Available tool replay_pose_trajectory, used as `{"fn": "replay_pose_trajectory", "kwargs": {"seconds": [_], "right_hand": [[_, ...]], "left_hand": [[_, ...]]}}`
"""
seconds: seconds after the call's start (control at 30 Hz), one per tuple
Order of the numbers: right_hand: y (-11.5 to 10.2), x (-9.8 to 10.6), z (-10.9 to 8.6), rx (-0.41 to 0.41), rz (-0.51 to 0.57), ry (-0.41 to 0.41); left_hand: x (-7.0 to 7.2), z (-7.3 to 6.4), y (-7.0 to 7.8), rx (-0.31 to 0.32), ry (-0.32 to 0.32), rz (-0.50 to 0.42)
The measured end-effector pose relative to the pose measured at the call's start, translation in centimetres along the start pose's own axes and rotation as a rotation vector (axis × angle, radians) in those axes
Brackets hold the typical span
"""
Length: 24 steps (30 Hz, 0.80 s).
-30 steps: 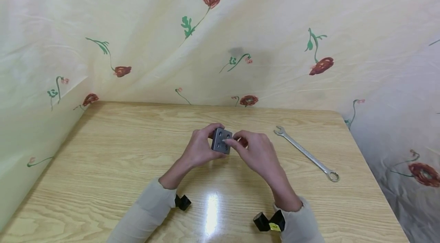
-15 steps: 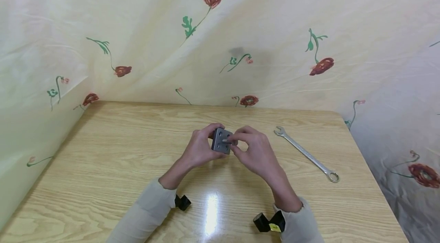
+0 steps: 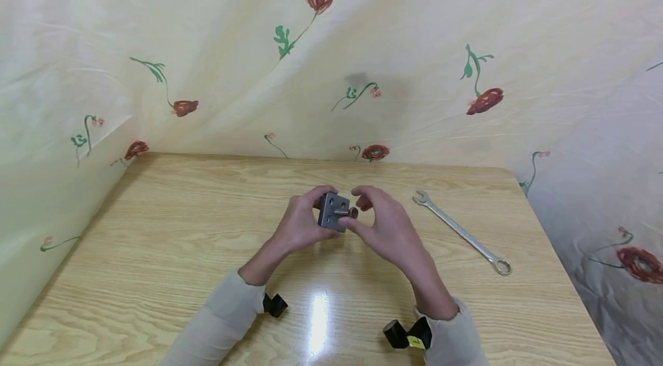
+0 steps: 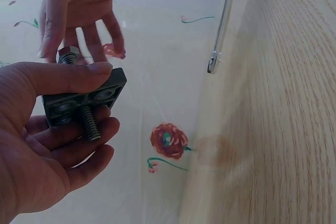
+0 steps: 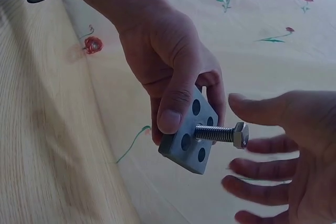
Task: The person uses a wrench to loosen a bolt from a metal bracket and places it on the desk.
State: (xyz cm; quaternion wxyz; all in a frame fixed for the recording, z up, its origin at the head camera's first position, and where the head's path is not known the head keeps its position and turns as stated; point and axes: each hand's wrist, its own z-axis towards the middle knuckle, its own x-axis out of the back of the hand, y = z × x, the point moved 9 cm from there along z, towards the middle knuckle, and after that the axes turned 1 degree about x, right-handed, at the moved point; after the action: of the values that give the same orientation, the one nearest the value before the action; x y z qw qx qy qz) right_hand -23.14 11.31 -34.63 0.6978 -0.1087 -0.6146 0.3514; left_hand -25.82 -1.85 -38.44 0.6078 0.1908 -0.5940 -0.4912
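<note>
Between thumb and fingers, my left hand grips a small grey square metal plate with several round holes, raised above the table. A hex bolt runs through the middle of the plate. Its hex head and a length of thread stick out toward my right hand, while the threaded end shows on the other face in the left wrist view. My right hand is beside the bolt head, thumb and fingers spread around it; in the right wrist view, the fingers stand apart from the head.
A combination wrench lies on the wooden table to the right of my hands. Flower-printed cloth hangs behind the table and along its sides. A black wrist camera sits at my right sleeve.
My right fingers, earlier at the bolt turning or pinching it, have spread off its head, leaving it in plain sight. The left hand and plate have stayed nearly still.
</note>
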Motion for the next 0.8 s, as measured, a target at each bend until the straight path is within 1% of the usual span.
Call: {"fn": "replay_pose_trajectory", "kwargs": {"seconds": [0.13, 0.33, 0.43, 0.63, 0.8], "right_hand": [[0.5, -0.2, 0.0, -0.045, 0.021, -0.009], [0.6, -0.4, 0.0, -0.059, -0.005, 0.004], [0.2, -0.3, 0.0, -0.027, -0.006, 0.026], [-0.7, 0.1, -0.2, 0.095, -0.027, 0.095], [-1.5, 0.4, -0.4, 0.174, -0.031, 0.140]], "left_hand": [[0.0, -0.1, 0.2, -0.013, -0.001, 0.013], [0.0, -0.2, 0.2, -0.018, -0.004, 0.021], [-0.1, -0.2, 0.2, -0.019, -0.005, 0.034], [-0.1, -0.1, 0.2, -0.025, -0.004, 0.045], [-0.2, -0.2, 0.2, -0.025, -0.005, 0.034]]}}
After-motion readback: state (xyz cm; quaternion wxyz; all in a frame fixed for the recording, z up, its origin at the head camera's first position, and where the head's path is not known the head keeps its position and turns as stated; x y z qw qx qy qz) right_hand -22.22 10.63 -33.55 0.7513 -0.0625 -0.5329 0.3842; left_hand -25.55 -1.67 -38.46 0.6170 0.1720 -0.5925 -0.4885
